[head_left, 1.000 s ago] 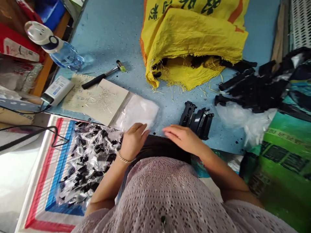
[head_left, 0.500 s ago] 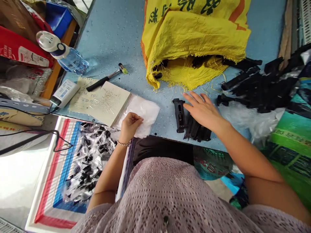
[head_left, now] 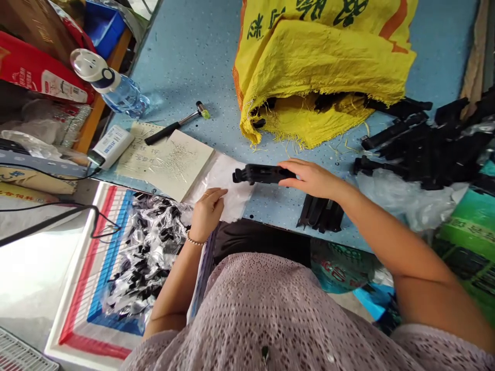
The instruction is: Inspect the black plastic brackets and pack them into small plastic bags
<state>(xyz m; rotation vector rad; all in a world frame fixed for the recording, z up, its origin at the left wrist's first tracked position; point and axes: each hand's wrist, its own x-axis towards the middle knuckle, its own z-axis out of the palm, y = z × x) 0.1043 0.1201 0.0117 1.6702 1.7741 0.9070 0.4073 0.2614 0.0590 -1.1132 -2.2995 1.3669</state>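
Note:
Between the fingers and thumb of my right hand [head_left: 309, 178] is one end of a long black plastic part [head_left: 259, 174]; its other end points left, over the edge of the clear plastic bags [head_left: 232, 178]. My left hand [head_left: 209, 208] is closed in a pinch at the lower edge of those flat bags, which lie in a stack on the blue table [head_left: 216, 62]. Whether it grips a bag is too small to tell. Several more black parts [head_left: 322, 212] lie side by side below my right wrist.
A yellow woven sack [head_left: 317, 67] lies at the back, with a black pile [head_left: 417, 144] to its right. A hammer [head_left: 178, 123], pad [head_left: 181, 159] and bottle [head_left: 119, 93] are left. A basket [head_left: 83, 268] of bagged parts stands below.
My right hand has taken hold of the black part, lifted it and turned it sideways toward the bags. My left hand stays at the bags' edge. The whole view has shifted slightly.

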